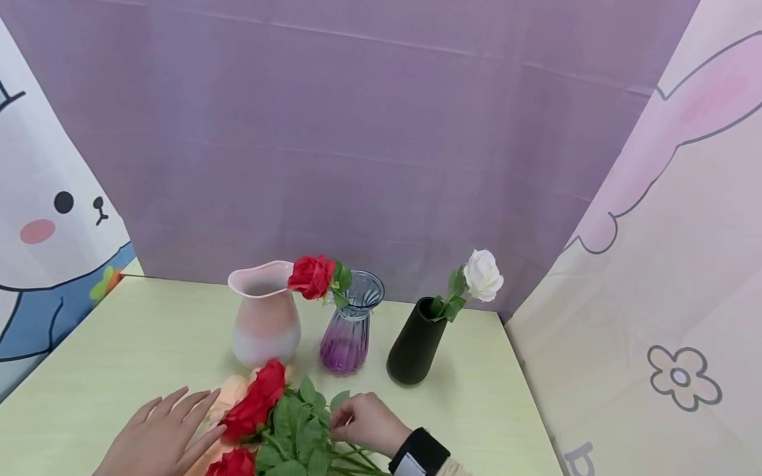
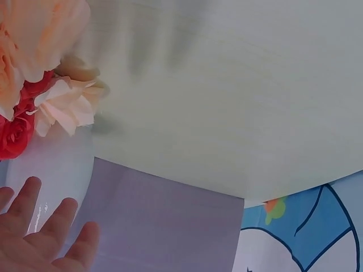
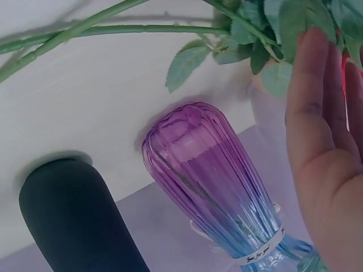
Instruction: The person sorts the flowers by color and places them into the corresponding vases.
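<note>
A bunch of artificial flowers lies at the table's front edge: a red rose (image 1: 256, 400), peach blooms (image 1: 229, 391) (image 2: 51, 34) and leafy green stems (image 1: 297, 430) (image 3: 113, 28). My left hand (image 1: 161, 436) (image 2: 48, 238) lies flat with straight fingers, its fingertips at the peach blooms and the red rose. My right hand (image 1: 364, 420) (image 3: 323, 147) reaches into the leaves on the bunch's right side; its fingertips touch them and the palm holds nothing. Behind stand a pink vase (image 1: 264, 317), a purple glass vase (image 1: 350, 330) (image 3: 210, 175) holding a red rose (image 1: 311, 276), and a black vase (image 1: 417, 340) (image 3: 74, 215) with a white rose (image 1: 483, 274).
The pale yellow-green table (image 1: 119, 344) is boxed in by a purple backdrop (image 1: 369, 145) and cartoon-printed side panels (image 1: 655, 297). The three vases stand in a row mid-table, close behind the bunch.
</note>
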Demonstrator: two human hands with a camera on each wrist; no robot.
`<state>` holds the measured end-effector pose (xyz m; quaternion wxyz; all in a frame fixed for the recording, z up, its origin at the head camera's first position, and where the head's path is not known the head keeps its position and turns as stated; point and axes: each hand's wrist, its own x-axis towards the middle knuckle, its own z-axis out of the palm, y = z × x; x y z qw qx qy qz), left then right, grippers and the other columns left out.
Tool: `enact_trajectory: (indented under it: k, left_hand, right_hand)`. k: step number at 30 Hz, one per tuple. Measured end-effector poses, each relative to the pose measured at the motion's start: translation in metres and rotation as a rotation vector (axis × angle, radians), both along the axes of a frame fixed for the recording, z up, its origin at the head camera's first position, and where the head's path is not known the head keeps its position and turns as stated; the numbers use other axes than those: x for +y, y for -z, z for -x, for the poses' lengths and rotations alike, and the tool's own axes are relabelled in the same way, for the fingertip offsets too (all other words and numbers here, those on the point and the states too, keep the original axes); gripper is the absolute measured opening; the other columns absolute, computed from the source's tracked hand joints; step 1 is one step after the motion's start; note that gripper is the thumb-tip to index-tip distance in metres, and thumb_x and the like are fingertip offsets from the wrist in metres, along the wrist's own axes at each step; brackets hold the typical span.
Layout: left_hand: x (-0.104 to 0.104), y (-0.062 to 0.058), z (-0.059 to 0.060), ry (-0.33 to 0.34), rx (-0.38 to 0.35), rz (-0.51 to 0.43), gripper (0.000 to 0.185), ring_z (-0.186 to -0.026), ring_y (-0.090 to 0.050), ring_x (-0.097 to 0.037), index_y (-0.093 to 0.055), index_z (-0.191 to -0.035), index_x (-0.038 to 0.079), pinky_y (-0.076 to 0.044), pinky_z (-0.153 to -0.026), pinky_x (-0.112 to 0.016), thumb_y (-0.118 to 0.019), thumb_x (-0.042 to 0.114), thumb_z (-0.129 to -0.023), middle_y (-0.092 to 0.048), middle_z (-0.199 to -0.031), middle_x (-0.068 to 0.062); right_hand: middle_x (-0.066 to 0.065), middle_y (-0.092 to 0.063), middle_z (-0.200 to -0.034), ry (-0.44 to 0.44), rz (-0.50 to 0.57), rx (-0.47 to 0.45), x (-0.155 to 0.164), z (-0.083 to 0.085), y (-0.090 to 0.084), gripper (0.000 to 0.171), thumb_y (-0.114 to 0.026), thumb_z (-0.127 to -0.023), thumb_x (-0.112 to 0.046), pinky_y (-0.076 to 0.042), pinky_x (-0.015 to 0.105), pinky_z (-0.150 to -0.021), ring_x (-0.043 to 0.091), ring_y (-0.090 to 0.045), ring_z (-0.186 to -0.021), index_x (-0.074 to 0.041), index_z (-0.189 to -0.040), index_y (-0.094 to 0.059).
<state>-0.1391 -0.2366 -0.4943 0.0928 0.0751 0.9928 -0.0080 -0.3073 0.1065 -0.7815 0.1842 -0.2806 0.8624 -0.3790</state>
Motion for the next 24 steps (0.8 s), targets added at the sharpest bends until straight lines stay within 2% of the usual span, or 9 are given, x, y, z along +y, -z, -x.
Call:
enact_trajectory:
  k: [3,7,11,15,19,24]
  left_hand:
    - [-0.002,0.004,0.001,-0.006,0.000,-0.004,0.086,-0.126,-0.050,-0.045,-0.053,-0.142,0.013,-0.039,-0.103,-0.069,-0.036,0.078,-0.089,-0.060,-0.134,-0.012]
    - [-0.002,0.005,0.000,-0.012,-0.029,-0.020,0.085,-0.127,-0.048,-0.046,-0.052,-0.144,0.013,-0.039,-0.104,-0.068,-0.037,0.077,-0.090,-0.060,-0.136,-0.011]
    - [-0.001,0.007,-0.002,-0.017,-0.061,-0.035,0.086,-0.128,-0.048,-0.047,-0.052,-0.144,0.013,-0.039,-0.104,-0.068,-0.035,0.078,-0.090,-0.060,-0.135,-0.011]
    - [0.000,0.010,-0.004,-0.033,-0.087,-0.034,0.085,-0.127,-0.049,-0.047,-0.054,-0.142,0.013,-0.039,-0.104,-0.067,-0.034,0.078,-0.090,-0.061,-0.134,-0.010]
    - [0.000,0.014,-0.007,-0.050,-0.103,-0.028,0.082,-0.128,-0.048,-0.048,-0.055,-0.141,0.014,-0.039,-0.105,-0.067,-0.036,0.076,-0.091,-0.061,-0.134,-0.009]
    - [-0.001,0.019,-0.009,-0.060,-0.093,-0.032,0.083,-0.128,-0.048,-0.047,-0.055,-0.141,0.014,-0.038,-0.105,-0.067,-0.037,0.077,-0.090,-0.061,-0.134,-0.009]
  right_hand:
    - [-0.027,-0.069,-0.082,-0.055,-0.064,0.022,0.000,0.000,0.016,0.012,-0.080,-0.081,-0.040,-0.053,0.020,-0.063,-0.001,-0.066,-0.076,-0.046,-0.089,-0.072]
    - [-0.034,-0.064,-0.087,-0.164,-0.152,0.116,-0.004,0.003,0.048,0.030,-0.079,-0.080,-0.026,-0.051,0.018,-0.061,-0.004,-0.063,-0.075,-0.051,-0.094,-0.071]
    - [-0.035,-0.060,-0.091,-0.298,-0.253,0.276,-0.009,0.006,0.089,0.040,-0.078,-0.075,-0.024,-0.048,0.017,-0.060,-0.010,-0.057,-0.076,-0.055,-0.097,-0.065]
    - [-0.028,-0.056,-0.088,-0.383,-0.359,0.420,-0.012,0.007,0.120,0.039,-0.080,-0.075,-0.025,-0.044,0.017,-0.061,-0.012,-0.049,-0.075,-0.053,-0.092,-0.059]
    - [-0.026,-0.051,-0.084,-0.401,-0.392,0.516,-0.014,0.004,0.131,0.036,-0.080,-0.077,-0.027,-0.042,0.017,-0.059,-0.011,-0.048,-0.072,-0.049,-0.092,-0.057]
    - [-0.026,-0.049,-0.081,-0.357,-0.374,0.577,-0.017,-0.001,0.128,0.033,-0.079,-0.079,-0.026,-0.041,0.018,-0.057,-0.008,-0.049,-0.070,-0.047,-0.092,-0.058]
